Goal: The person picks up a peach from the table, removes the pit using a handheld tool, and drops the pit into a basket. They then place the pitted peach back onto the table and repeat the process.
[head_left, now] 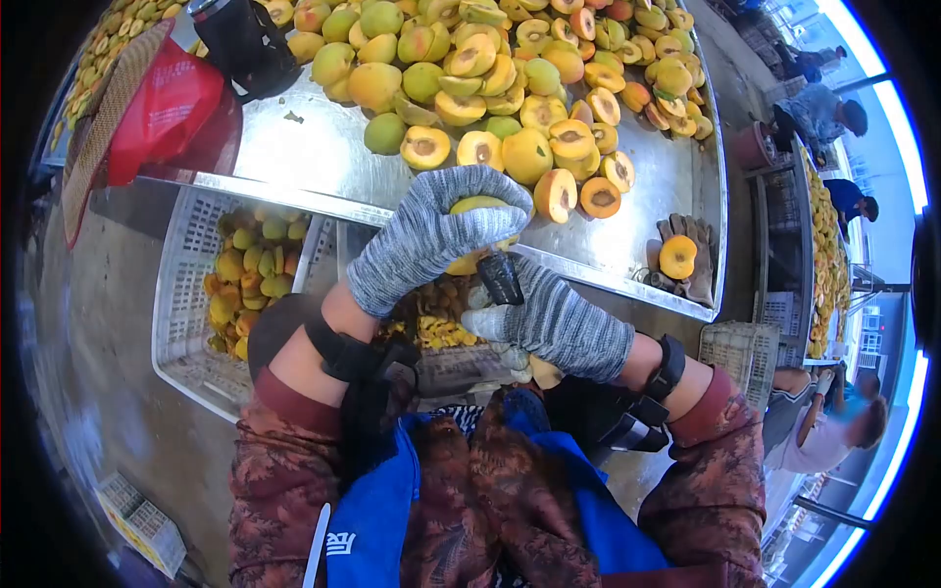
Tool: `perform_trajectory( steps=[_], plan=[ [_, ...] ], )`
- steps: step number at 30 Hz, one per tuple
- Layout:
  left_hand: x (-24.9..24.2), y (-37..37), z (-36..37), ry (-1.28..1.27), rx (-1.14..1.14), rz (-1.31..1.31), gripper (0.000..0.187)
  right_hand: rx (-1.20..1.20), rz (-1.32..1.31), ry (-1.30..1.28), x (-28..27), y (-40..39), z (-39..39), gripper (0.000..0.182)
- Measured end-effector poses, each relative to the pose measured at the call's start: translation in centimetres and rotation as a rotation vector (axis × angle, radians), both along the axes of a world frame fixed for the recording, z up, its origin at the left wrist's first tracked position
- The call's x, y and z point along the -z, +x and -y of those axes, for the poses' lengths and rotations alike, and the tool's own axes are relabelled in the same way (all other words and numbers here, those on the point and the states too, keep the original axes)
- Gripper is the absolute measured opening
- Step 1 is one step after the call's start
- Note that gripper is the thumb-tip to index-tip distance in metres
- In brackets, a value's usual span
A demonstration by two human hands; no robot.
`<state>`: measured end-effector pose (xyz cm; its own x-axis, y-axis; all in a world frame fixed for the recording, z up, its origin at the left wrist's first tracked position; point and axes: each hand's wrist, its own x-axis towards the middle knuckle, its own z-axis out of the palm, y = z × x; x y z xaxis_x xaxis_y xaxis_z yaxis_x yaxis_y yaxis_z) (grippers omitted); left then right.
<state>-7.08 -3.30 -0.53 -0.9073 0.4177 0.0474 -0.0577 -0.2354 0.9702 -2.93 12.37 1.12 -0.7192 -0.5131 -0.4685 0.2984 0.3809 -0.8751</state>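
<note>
My left hand [436, 235], in a grey knit glove, is closed around a yellow peach [478, 204], mostly hidden by the fingers. Close beside it, my right hand [564, 318], gloved alike, grips a tool by its short black handle [501, 279]. The tool's working end meets the peach and cannot be made out. A pale yellow piece [545, 372] shows below my right fingers. Just beyond both hands, cut peach halves [480, 150] with brown centres and whole peaches [375, 88] are heaped on a metal table [304, 147].
A white crate [186, 284] of peaches stands below the table at left; yellow scraps [446, 331] lie under my hands. On the table are a glove [698, 269] with a peach half on it, a red bag [172, 108] and a black container [245, 49]. People work at right.
</note>
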Motion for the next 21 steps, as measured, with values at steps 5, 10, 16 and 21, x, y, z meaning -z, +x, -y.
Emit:
perform_trajectory(
  steps=[5, 10, 16, 21],
  plan=[
    [-0.8, 0.1, 0.4, -0.070, 0.132, -0.023, 0.022, 0.065, -0.184, -0.057, -0.1, 1.1, 0.4, 0.039],
    [-0.3, 0.0, 0.5, -0.025, 0.137, -0.028, 0.022, 0.047, 0.340, -0.055, -2.5, 0.8, 0.4, 0.033],
    [0.2, -0.1, 0.4, -0.040, 0.143, -0.041, 0.025, 0.059, 0.272, -0.020, -2.3, 1.0, 0.5, 0.030],
    [0.1, 0.2, 0.3, -0.043, 0.106, -0.065, 0.024, -0.030, 0.201, -0.075, -2.4, 1.0, -0.2, 0.025]
  ],
)
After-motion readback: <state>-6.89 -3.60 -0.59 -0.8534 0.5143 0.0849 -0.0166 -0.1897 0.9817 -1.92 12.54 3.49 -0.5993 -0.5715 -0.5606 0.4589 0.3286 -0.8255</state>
